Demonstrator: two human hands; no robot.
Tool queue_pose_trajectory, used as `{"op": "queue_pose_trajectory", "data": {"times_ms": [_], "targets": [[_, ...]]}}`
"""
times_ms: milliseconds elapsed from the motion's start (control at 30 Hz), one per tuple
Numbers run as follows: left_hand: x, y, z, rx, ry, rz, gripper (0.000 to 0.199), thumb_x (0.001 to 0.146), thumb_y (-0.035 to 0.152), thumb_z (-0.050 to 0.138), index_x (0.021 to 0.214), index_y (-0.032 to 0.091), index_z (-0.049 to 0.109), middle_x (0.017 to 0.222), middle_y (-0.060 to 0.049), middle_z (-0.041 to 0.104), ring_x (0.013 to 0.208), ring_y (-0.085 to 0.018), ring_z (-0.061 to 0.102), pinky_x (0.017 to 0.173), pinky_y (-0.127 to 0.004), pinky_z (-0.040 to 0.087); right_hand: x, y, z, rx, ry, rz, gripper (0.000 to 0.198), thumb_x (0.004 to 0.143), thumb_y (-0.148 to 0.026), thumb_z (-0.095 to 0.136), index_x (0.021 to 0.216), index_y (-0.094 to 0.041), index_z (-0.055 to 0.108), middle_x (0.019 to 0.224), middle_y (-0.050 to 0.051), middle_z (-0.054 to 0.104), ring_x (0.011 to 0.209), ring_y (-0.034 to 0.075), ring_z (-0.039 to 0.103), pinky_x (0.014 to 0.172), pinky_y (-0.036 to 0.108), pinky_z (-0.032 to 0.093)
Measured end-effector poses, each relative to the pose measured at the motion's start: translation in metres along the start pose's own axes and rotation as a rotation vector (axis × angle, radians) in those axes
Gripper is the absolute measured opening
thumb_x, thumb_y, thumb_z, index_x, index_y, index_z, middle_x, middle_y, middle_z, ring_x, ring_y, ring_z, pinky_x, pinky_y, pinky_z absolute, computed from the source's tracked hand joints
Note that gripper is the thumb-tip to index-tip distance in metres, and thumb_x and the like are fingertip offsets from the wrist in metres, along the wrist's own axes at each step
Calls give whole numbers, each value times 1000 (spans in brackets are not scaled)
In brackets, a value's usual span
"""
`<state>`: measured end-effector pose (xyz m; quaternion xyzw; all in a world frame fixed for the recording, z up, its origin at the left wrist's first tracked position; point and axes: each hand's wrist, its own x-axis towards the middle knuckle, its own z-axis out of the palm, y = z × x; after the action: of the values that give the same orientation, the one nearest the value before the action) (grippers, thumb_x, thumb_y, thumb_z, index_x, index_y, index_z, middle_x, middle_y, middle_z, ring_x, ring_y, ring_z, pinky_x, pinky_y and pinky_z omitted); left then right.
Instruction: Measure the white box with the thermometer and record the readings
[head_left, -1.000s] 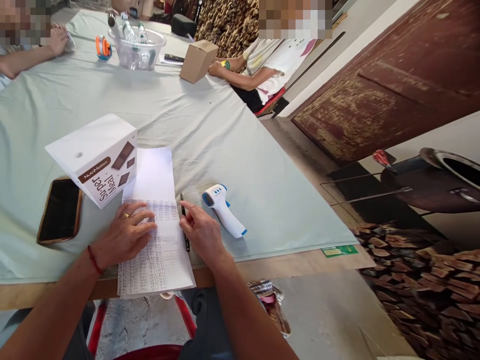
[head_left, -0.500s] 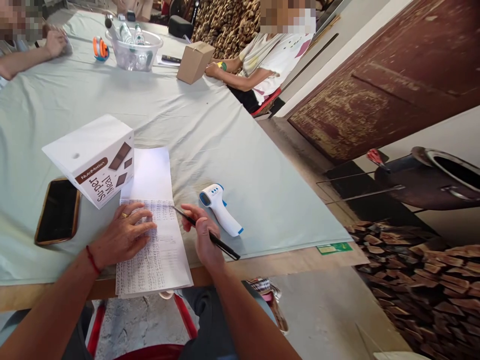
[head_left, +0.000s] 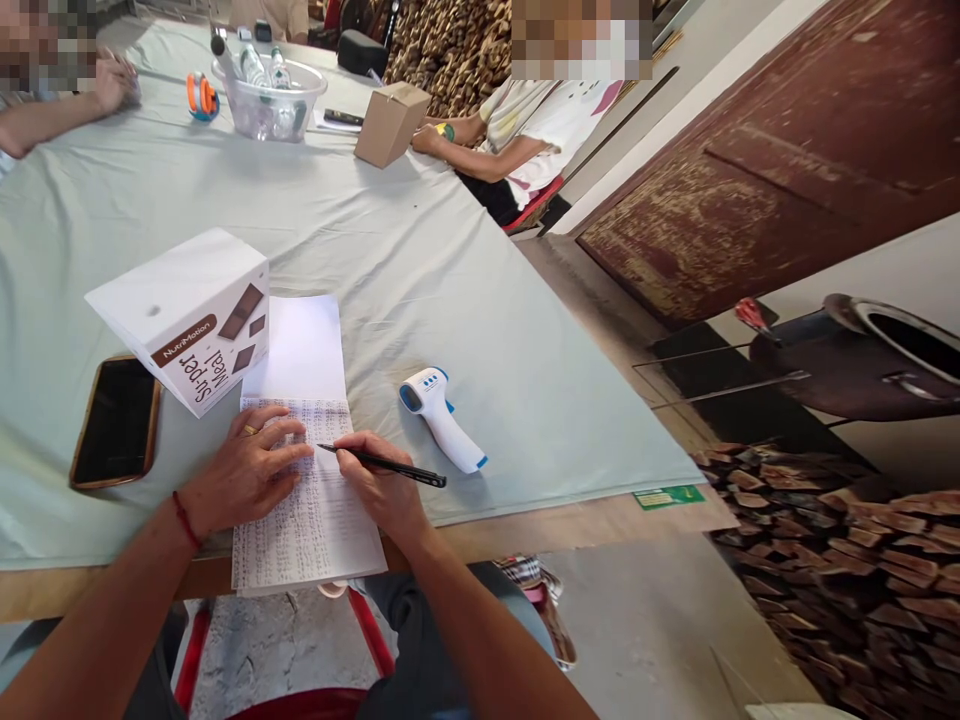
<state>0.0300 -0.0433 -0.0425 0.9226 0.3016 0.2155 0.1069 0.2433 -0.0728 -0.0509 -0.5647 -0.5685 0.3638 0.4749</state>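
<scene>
A notepad (head_left: 315, 540) covered in handwriting lies at the table's front edge, its blank upper leaf folded out away from me. My left hand (head_left: 251, 465) rests flat on its left side, fingers spread. Between the fingers of my right hand (head_left: 382, 490) is a black pen (head_left: 394, 465), its tip over the written page near my left fingertips; whether it touches the paper I cannot tell. A white box (head_left: 187, 310) printed "NutriMotion Su-per Meal" stands just behind my left hand. Left of it lies a phone (head_left: 116, 423), screen dark. A white and blue infrared thermometer (head_left: 442, 420) lies right of my right hand.
Farther back on the pale tablecloth (head_left: 480, 330) stand a clear basin (head_left: 304, 105) with bottles, an orange tape roll (head_left: 201, 97) and a cardboard box (head_left: 391, 125). Other people sit at the left and far right sides. Stacked firewood (head_left: 862, 580) lies at the lower right.
My right hand has moved left and slightly down with the pen, from the notepad's right edge onto the written page. My left hand has stayed in place.
</scene>
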Motion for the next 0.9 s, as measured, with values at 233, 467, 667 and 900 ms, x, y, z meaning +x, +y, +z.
{"op": "queue_pose_trajectory", "data": {"times_ms": [233, 467, 667, 900], "targets": [[0, 0, 0, -31, 4, -20, 28, 94, 22, 56, 120, 23, 67, 129, -10, 63, 132, -33, 46, 110, -56, 38, 0, 2, 1, -29, -7, -35, 15, 79, -29, 56, 73, -22, 68, 71, 1, 71, 67, 17, 65, 70, 30, 54], [0, 0, 0, -46, -1, -25, 28, 94, 23, 56, 121, 24, 66, 129, -9, 63, 131, -32, 47, 110, -56, 39, 0, 0, -1, -65, -29, -64, 15, 79, -28, 56, 73, -23, 68, 72, 2, 72, 69, 18, 65, 70, 30, 55], [1, 1, -1, -37, -13, -23, 28, 95, 23, 55, 121, 23, 65, 130, -9, 62, 132, -32, 46, 110, -55, 38, 1, 0, -1, -56, -12, -47, 15, 79, -29, 56, 72, -23, 67, 71, 1, 71, 67, 18, 64, 68, 30, 54], [0, 0, 0, -16, -16, -12, 30, 96, 24, 55, 125, 23, 63, 131, -10, 62, 132, -32, 46, 109, -55, 38, 1, 1, 0, -27, 1, -24, 14, 78, -29, 56, 71, -22, 67, 69, 1, 70, 64, 17, 63, 67, 29, 53]]}}
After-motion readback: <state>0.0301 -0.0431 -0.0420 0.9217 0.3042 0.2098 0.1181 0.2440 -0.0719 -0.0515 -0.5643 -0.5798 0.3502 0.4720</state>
